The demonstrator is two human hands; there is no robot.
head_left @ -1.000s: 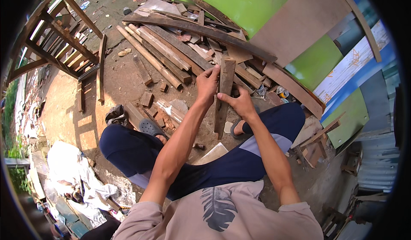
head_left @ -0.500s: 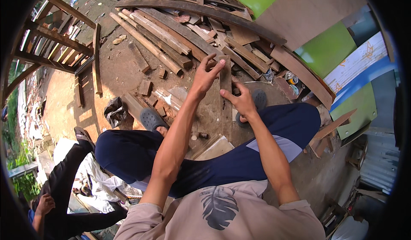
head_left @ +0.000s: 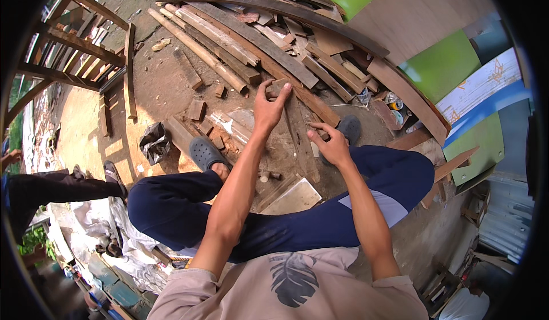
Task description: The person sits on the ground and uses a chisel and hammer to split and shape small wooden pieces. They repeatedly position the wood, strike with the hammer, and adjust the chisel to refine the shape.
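I sit on the ground in dark blue trousers with a narrow brown wooden slat (head_left: pixel 300 148) standing between my knees, its lower end on the dirt. My left hand (head_left: pixel 270 107) grips the slat's far top end, fingers curled over it. My right hand (head_left: pixel 330 144) holds the same slat at its right edge about halfway down, thumb and fingers pinched on it. My grey clogs (head_left: pixel 205 152) rest on either side of the slat.
Behind the slat lies a pile of planks and offcuts (head_left: pixel 269 40), capped by a long curved board (head_left: pixel 320 17). A pale flat board (head_left: pixel 293 198) lies by my knee, a black bag (head_left: pixel 153 142) to the left. Another person's leg (head_left: pixel 51 184) enters at left, near a wooden frame (head_left: pixel 68 57).
The slat and both hands have moved down and a little right in the picture. Another person's leg and shoe have come into view at the left.
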